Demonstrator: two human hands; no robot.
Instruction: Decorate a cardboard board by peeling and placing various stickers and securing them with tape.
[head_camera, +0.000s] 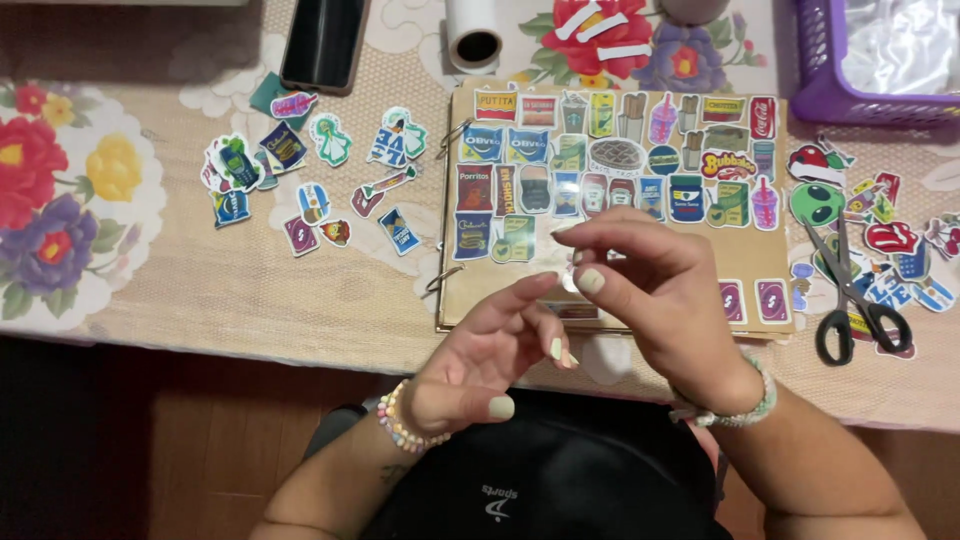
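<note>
- Your left hand (490, 355): nearest the camera, palm up and fingers loosely spread, nothing clamped in it, a bead bracelet (400, 420) at the wrist.
- Your right hand (650, 285): just above and right of the left, apart from it, thumb and forefinger brought together at the tips; whether they pinch a small sticker or clear film you cannot tell. A pale bracelet (745, 405) circles this wrist.
- Sticker album (760, 255): brown ring-bound page lying flat on the table, directly under and beyond both of your hands. Long axis runs left to right; the rings (447, 210) sit on its left edge. Your hands cover part of its lower half.
- Stuck-on stickers (620, 155): rows fill the upper half of the page, tops pointing away from you.
- Loose stickers, left group (300, 175): scattered on the cloth, well apart from the hands.
- Loose stickers, right group (870, 220): piled beside the album's right edge.
- Scissors (850, 295): black handles toward you, blades pointing away, lying on the right group.
- Tape roll (472, 35): beyond the album's top left corner.
- Phone (322, 42): dark, face up, left of the roll.
- Purple basket (815, 70): top right corner.
- Floral tablecloth (80, 170): beneath everything.
</note>
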